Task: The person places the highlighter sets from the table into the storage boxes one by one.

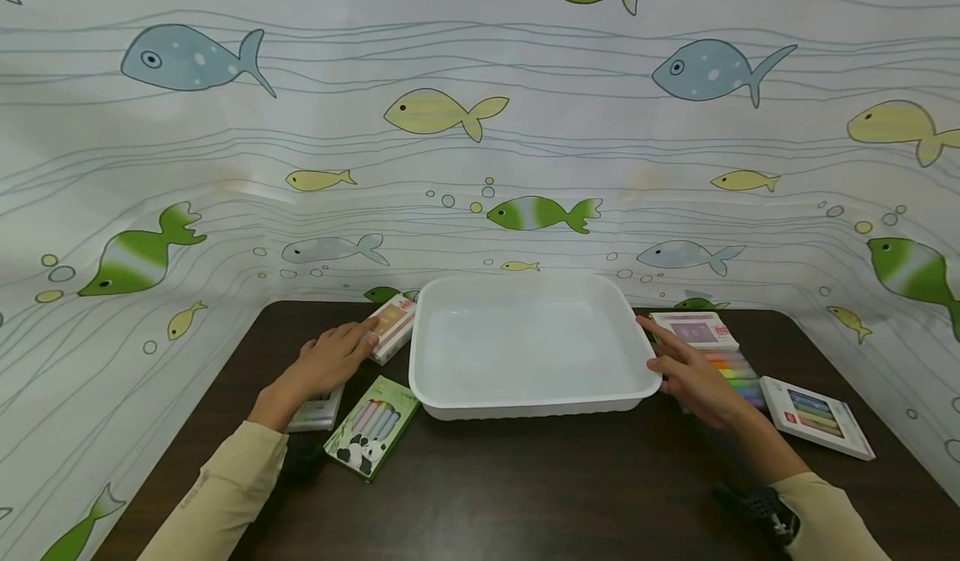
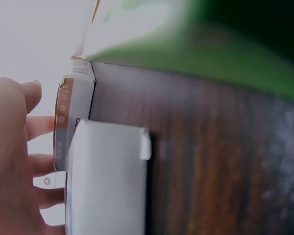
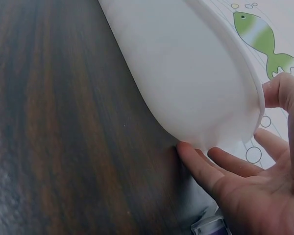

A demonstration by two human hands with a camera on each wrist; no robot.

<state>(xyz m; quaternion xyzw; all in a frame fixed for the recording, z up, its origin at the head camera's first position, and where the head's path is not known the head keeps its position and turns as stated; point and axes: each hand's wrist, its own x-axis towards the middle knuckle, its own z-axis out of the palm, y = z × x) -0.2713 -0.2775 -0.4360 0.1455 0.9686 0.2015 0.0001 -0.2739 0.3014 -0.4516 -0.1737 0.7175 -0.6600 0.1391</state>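
A white plastic tray (image 1: pixel 532 407) stands at the middle of the dark table. At its right end my right hand (image 1: pixel 697 382) grips it, thumb at the rim and fingertips (image 3: pixel 186 149) against the outer wall low down. My left hand (image 1: pixel 330 361) rests its loosely bent fingers on a white box with a tan panel (image 1: pixel 392 323), left of the tray. Below that hand lies another white box (image 1: pixel 315 415), partly hidden by the wrist. A green box of pens with a panda picture (image 1: pixel 375 428) lies between the left forearm and the tray.
Right of the tray lie a white box with a mauve panel (image 1: pixel 696 332), a row of coloured highlighters (image 1: pixel 731 369) partly behind the right hand, and a white box of coloured pens (image 1: pixel 817 419). A fish-patterned curtain (image 1: pixel 450 161) rises behind the table and along both sides.
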